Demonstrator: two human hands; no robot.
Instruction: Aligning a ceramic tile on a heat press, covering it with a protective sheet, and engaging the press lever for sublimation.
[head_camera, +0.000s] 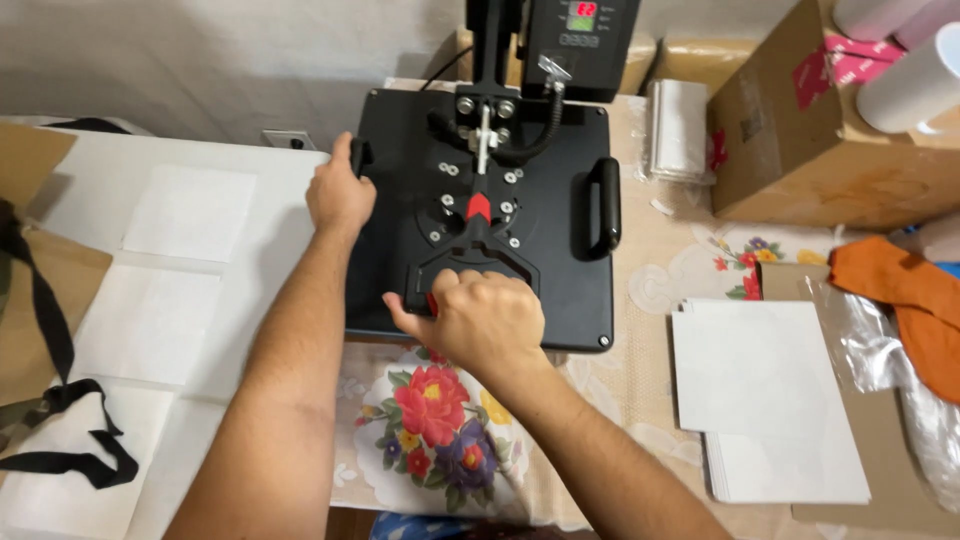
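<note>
While my right hand (488, 318) closes its fingers around the lever handle (470, 262) of the black heat press (480, 215) at mid-worktop, my left hand (340, 195) grips the press's left side handle (360, 158). I judge a slipping grip could drag fingers onto the hot plate. White sheets (765, 390) lie right, a cardboard box (810, 150) far right, black straps (60, 400) near left.
</note>
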